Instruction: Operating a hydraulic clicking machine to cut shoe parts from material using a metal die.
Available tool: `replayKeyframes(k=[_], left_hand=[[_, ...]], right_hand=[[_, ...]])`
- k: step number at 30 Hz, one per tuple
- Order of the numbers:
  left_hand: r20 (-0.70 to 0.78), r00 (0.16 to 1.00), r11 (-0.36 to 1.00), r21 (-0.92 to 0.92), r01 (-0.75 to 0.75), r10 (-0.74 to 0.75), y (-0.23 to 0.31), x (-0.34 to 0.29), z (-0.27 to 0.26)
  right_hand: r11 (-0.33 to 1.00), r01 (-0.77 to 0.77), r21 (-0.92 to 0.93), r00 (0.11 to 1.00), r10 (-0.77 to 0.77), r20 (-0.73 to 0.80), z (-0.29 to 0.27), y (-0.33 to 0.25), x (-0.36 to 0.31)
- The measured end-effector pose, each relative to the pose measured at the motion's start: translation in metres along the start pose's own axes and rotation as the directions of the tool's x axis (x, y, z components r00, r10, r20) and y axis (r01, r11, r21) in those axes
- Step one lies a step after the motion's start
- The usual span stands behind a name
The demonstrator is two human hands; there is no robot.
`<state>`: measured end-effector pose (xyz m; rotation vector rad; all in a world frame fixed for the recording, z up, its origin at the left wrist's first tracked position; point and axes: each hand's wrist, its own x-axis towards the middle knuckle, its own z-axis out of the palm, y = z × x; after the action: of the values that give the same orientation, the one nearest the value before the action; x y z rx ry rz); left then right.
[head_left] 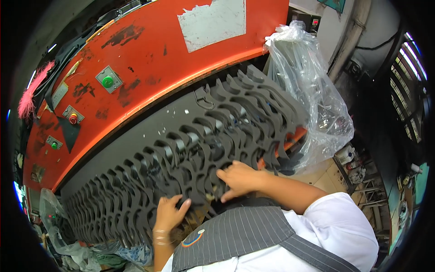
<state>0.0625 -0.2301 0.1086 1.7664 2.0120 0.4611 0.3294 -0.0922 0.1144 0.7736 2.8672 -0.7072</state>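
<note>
Slotted grey sheet, on the orange machine: lay along the dark bed, its curved cut rows spilling over the bed's front edge.
Right-end bag: clear plastic, bunched beside the bed's right corner; its contents could not be told.
Left-end bag: clear plastic, slumped near the bed's left corner; its contents were unclear too.
Right hand: on the sheet past the front edge, thumb and fingers spread; I cannot tell whether they pinched a strip.
Left hand: lower on the sheet, thumb and forefinger parted; any grasp by its hidden fingers I cannot tell.
Thin webs: looked easy to tear, so light, close-set support beside each opening seemed best.
Pale scraps: lay toward the bed's back edge.
</note>
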Motion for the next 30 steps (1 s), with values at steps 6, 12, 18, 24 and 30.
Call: replayKeyframes(k=[6, 12, 18, 24, 30], left_hand=[[-0.422, 0.882, 0.977, 0.056, -0.205, 0.21, 0.036, 0.132, -0.078], [-0.183, 0.795, 0.808, -0.005, -0.589, 0.578, 0.084, 0.263, 0.039], [0.029, 0.8, 0.8, -0.063, -0.597, 0.599, 0.09, 0.307, 0.045], [-0.105, 0.836, 0.775, -0.328, -0.54, 0.538, 0.09, 0.297, 0.048], [-0.521, 0.796, 0.717, -0.423, -0.554, 0.308, 0.117, 0.304, 0.023]], right_hand=[[0.974, -0.016, 0.226, 0.907, 0.109, -0.406, -0.105, 0.092, 0.06], [0.953, -0.294, -0.071, 0.947, 0.281, -0.156, -0.119, 0.153, 0.165], [0.941, -0.306, -0.144, 0.855, 0.338, 0.394, -0.149, 0.18, 0.193], [0.877, -0.464, -0.125, 0.766, 0.468, 0.44, -0.16, 0.171, 0.196], [0.98, -0.191, -0.05, 0.951, 0.197, 0.238, -0.127, 0.2, 0.202]])
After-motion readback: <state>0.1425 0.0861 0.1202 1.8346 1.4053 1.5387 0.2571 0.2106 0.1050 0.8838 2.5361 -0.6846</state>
